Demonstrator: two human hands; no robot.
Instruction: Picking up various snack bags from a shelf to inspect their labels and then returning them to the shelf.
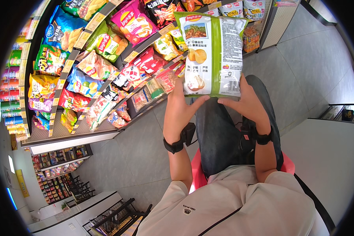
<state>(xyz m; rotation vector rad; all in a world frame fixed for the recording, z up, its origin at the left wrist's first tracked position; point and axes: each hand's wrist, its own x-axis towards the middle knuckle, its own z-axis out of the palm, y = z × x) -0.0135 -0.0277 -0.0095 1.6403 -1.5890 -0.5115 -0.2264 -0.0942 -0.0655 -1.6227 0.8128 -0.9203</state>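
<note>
Between my two hands is a white and green bag of Lay's potato chips, held up above my knees with its printed back side facing me. My left hand grips the bag's lower left corner, the thumb along its bottom edge. At the lower right corner my right hand holds it the same way, thumb pointing inward. The fingers of both hands are partly hidden behind the bag. Each wrist wears a black strap with a small device.
Ahead and to the left stands a tiered snack shelf full of chip bags, with price tags along its edges. I sit on a pink stool. A white surface lies to my right; a black wire rack is at lower left.
</note>
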